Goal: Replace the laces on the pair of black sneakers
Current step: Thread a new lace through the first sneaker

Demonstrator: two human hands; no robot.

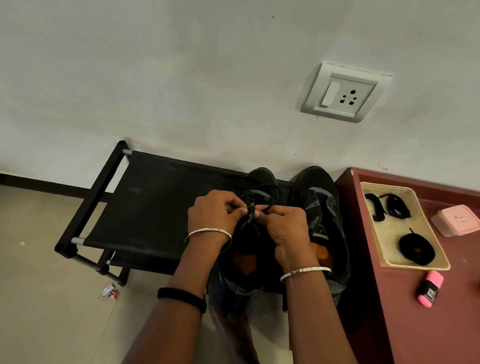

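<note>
Work is on 1 of the 2 sneakers, which stand side by side on the black rack (157, 204). Over the left sneaker (258, 183), the left hand (214, 211) and right hand (282, 227) meet, fingers curled, each pinching the black lace (250, 214). I cannot tell whether it is the old or the new lace. The next move likely needs an even pull. Forearms converge, wrists bent downward.

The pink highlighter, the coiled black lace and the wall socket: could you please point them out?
pink highlighter (430, 293), head view, black label.
coiled black lace (428, 253), head view, coil's right side.
wall socket (342, 93), head view, faceplate middle.
</note>
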